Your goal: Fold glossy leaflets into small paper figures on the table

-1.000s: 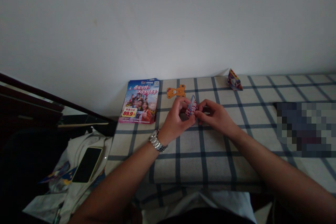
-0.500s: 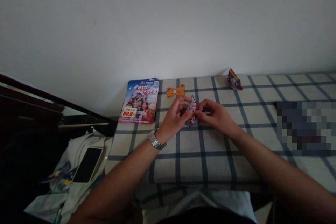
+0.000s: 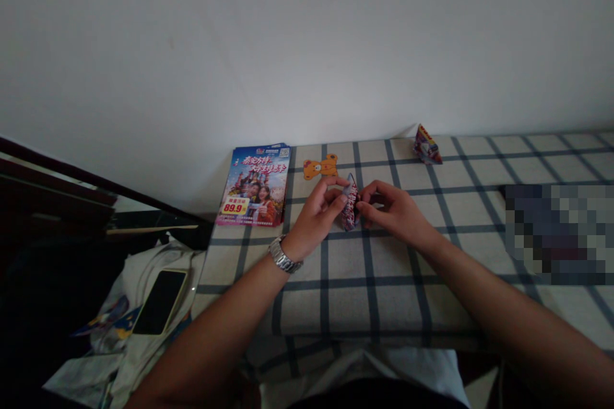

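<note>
Between my two hands, just above the checked cloth, is a small folded paper piece (image 3: 350,208) with printed red, white and blue patterns. My left hand (image 3: 322,203), with a metal watch (image 3: 284,255) at the wrist, pinches its left side between thumb and fingers. On the right side, the thumb and bent fingers of my right hand (image 3: 386,206) close on its edge. Its lower tip is near the cloth; whether it touches I cannot tell. A similar folded paper shape (image 3: 426,146) stands farther back on the right, close to the wall.
A stack of printed flyers (image 3: 254,185) lies on the checked tablecloth (image 3: 345,307) at the left. An orange bear-shaped cutout (image 3: 320,167) is behind my left hand. A phone (image 3: 160,301) rests on a white bag (image 3: 134,281) beside the table. A dark, pixelated object (image 3: 551,230) lies at the right.
My left thumb has drawn back a little to the left, so more of the folded paper's printed face shows. The hands otherwise stay in nearly the same place.
</note>
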### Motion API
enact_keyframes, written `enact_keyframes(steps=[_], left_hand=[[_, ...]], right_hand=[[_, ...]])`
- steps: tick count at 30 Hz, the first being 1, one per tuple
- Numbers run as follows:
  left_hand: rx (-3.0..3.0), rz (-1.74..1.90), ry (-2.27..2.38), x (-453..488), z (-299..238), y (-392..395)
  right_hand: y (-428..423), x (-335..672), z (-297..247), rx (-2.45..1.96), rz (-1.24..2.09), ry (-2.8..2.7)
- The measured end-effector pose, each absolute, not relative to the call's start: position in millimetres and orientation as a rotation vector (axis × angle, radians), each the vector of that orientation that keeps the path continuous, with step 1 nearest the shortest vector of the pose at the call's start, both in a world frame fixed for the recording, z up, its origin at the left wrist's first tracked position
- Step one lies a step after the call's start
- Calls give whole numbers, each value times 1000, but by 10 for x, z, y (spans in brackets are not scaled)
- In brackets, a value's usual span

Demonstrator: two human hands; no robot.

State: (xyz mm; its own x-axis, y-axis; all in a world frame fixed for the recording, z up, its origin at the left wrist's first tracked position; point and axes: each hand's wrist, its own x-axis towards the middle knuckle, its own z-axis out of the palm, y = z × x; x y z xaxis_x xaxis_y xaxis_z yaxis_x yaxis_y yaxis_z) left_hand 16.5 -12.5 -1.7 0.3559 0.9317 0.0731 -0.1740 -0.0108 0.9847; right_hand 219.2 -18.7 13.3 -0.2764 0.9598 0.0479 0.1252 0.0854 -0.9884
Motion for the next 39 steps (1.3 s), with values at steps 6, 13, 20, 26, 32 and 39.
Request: enact_keyframes(steps=[6,13,20,26,32,39], left_hand=[[1262,1049,817,161,-12,-115],[1242,1051,803,157,-24,-109],[1284,1047,804,153,-45,-99],[1275,1060,819,146,-59,-98],[1211,1057,785,162,-43,-106],[1181,1059,777,168,-36,-110]], right_hand=[[-181,2218,114,-1120,1316,-1523],[-170,2226,100,-1116,1286,-1537],[-152,2231,46,-1139,1243,-1594],[-173,2199,69,-1117,1253,-1594],[-174,2200,110,-1119,1249,-1586],[-183,2215,113,-1124,1287,-1567]])
